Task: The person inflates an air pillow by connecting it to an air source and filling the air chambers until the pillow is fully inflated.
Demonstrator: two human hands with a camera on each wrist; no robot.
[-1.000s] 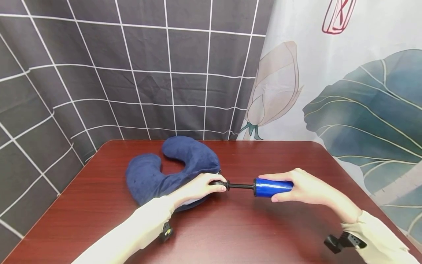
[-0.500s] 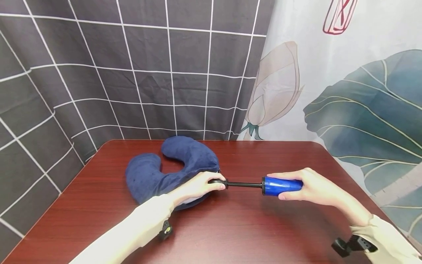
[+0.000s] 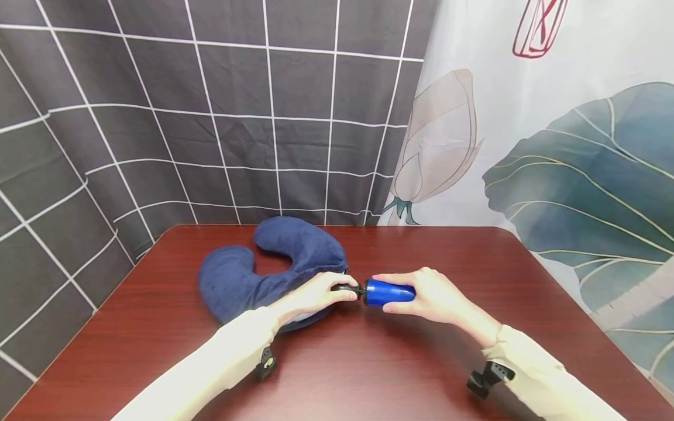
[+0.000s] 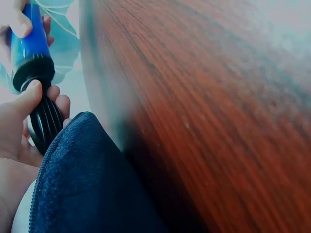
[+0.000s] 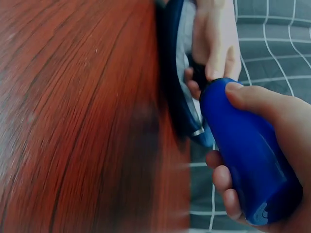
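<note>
**Has slid the blue pump barrel (image 3: 388, 293) leftward, close to its black handle (image 4: 46, 127)**

Wraps fingers of the right hand (image 3: 433, 295) round it, of the left hand (image 3: 315, 293) round the handle, above the wooden table (image 3: 389, 374), beside the navy neck pillow (image 3: 229, 283).

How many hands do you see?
2. The left hand grips the black pump handle beside the navy neck pillow; the right hand holds the blue pump barrel. No other hands show.
</note>
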